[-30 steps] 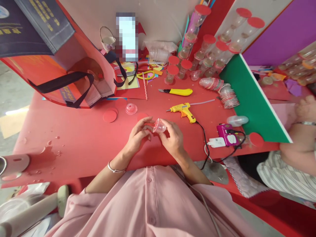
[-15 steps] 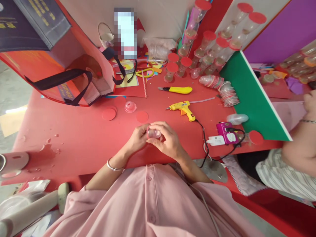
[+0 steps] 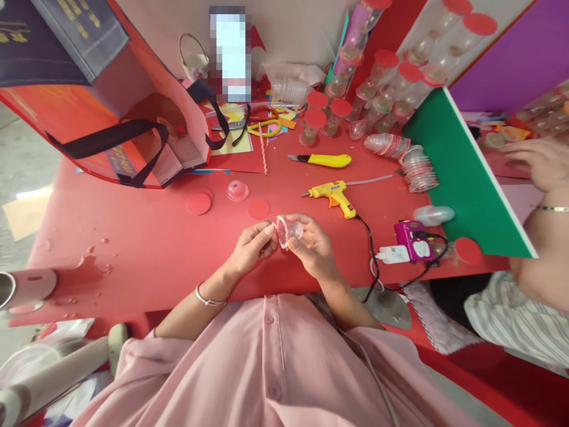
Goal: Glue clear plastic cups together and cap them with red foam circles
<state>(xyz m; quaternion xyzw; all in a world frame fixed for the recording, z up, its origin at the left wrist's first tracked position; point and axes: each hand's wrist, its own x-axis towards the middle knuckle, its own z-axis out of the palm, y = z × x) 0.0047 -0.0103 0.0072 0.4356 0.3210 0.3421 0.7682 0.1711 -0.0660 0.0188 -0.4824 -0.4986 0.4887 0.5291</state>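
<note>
In my right hand (image 3: pixel 316 246) is a clear plastic dome lid (image 3: pixel 291 230), turned on its side with its wide rim facing left. Fingers and thumb wrap around its rounded part. My left hand (image 3: pixel 252 248) is closed in a pinch right at the rim; what lies between its fingertips is too small to make out. Beyond my hands, another clear dome lid (image 3: pixel 237 190) rests rim down on the red table. Flat red discs (image 3: pixel 198 202) lie to its left, and a single red disc (image 3: pixel 258 209) lies just past my left hand.
A yellow glue gun (image 3: pixel 331 196) and a yellow utility knife (image 3: pixel 329 160) lie beyond my right hand. Stacked lids (image 3: pixel 418 169) lean by a green board (image 3: pixel 466 178). Several red-capped hourglass shapes (image 3: pixel 313 121) stand behind. A large bag (image 3: pixel 178 118) stands left; a co-worker's arm (image 3: pixel 544 237) is right.
My hands have drawn slightly apart. The dome lid has turned so its open rim shows toward my left hand. The co-worker's hand has come into view at right.
</note>
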